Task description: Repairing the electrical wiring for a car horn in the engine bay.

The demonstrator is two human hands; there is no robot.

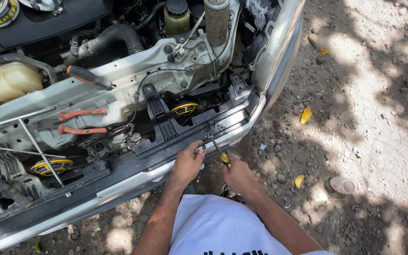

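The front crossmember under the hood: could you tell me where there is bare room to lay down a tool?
Bare metal lies on the crossmember between the orange-handled screwdriver and the hood latch cable. Left is crowded: pliers and T-wrench. The right hand holds a yellow-handled screwdriver; the left hand touches the bumper edge.

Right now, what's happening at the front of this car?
A person leans over the open front of a car parked on gravel. Their right hand holds a yellow-handled screwdriver with its tip at the black plastic panel along the front edge. Their left hand rests on that panel beside the tip. Up on the metal crossmember lie orange-handled pliers, another screwdriver with an orange and black handle, and a T-shaped wrench. A small bottle lies on the ground.
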